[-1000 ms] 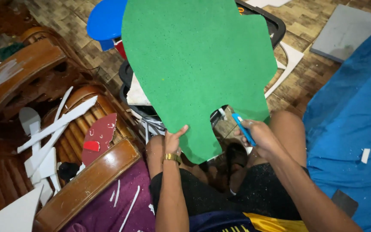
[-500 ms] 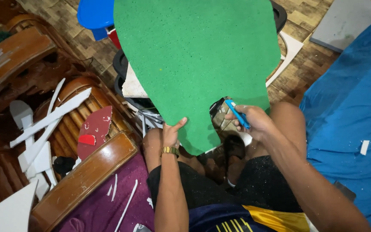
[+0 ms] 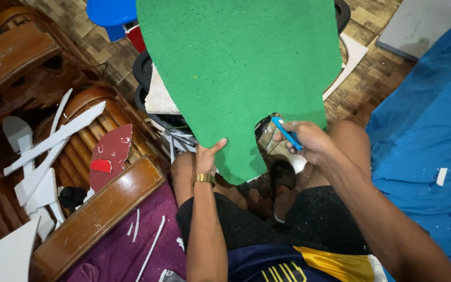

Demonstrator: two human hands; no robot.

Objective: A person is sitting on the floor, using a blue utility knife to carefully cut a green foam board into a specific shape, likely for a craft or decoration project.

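Note:
A large green foam sheet (image 3: 236, 68) fills the upper middle of the head view, narrowing to a stem at the bottom. My left hand (image 3: 206, 156), with a gold watch on the wrist, grips the stem's lower left edge. My right hand (image 3: 309, 141) holds a small blue cutter (image 3: 286, 133) whose tip meets the sheet's inner corner on the right of the stem. Both hands are above my bent knees.
A carved wooden chair (image 3: 53, 136) at left carries white foam offcuts (image 3: 43, 151) and a dark red foam piece (image 3: 111, 151). A blue cloth (image 3: 429, 146) covers the right. A blue stool (image 3: 113, 13), a black tray (image 3: 144, 68) and a grey board (image 3: 424, 23) lie on the parquet floor.
My right hand has moved the cutter left along the sheet's lower right edge to the inner corner by the stem. The sheet has shifted slightly up and left in view.

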